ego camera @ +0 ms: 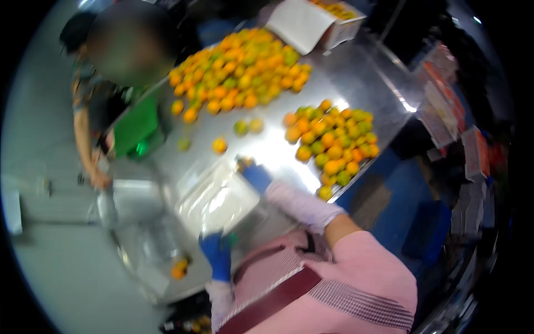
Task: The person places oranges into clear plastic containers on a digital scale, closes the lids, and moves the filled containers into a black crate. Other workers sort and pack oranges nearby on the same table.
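Note:
A flat white pack under glossy clear plastic (pixel 219 200) lies on the metal table in front of me. My left hand (pixel 215 254), in a blue glove, is at the pack's near corner; blur hides whether its fingers grip it. At the pack's right side is my right hand (pixel 256 176), also blue-gloved. Something small and yellowish shows at its fingertips, too blurred to tell whether it is held. Beyond the pack lie a loose orange citrus fruit (pixel 219 145) and two greenish ones (pixel 248 126). Light sleeve covers reach up both forearms.
A large heap of orange and green citrus (pixel 238 71) covers the table's far side; a smaller heap (pixel 333 142) lies at the right edge. An open white carton (pixel 344 31) holds fruit. Across the table, a person (pixel 94 137) stands beside a green crate (pixel 137 125). Cartons (pixel 475 154) stand at right.

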`<state>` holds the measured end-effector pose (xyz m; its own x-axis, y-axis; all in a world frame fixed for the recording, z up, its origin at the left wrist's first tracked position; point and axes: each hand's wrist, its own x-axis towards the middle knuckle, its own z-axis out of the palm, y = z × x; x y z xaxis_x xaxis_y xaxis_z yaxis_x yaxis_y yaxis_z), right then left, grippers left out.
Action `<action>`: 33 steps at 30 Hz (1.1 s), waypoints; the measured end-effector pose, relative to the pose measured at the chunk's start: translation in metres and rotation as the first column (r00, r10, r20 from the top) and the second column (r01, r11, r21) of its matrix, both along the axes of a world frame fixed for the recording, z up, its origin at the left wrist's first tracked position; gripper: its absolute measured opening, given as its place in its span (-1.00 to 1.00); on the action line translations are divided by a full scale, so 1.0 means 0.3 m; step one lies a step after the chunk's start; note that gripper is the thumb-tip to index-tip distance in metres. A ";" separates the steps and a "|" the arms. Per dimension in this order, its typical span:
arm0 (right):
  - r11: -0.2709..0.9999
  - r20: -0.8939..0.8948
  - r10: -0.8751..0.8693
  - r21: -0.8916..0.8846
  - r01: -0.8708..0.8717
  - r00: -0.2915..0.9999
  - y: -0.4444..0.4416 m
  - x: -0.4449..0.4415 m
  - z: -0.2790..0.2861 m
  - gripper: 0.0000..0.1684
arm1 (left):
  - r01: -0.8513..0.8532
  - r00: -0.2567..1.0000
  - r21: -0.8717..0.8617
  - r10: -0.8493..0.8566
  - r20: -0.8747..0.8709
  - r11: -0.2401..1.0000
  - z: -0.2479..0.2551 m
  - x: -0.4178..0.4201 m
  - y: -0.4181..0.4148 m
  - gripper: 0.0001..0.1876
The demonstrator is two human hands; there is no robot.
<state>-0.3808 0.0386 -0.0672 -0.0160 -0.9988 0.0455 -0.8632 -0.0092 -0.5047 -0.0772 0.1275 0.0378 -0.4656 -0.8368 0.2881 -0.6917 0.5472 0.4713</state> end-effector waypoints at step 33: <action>0.989 -0.023 -0.132 -0.071 0.130 0.991 0.668 -0.191 -0.152 -0.15 | -0.292 0.943 -0.018 0.284 -0.175 0.956 0.000 -0.063 -0.123 -0.29</action>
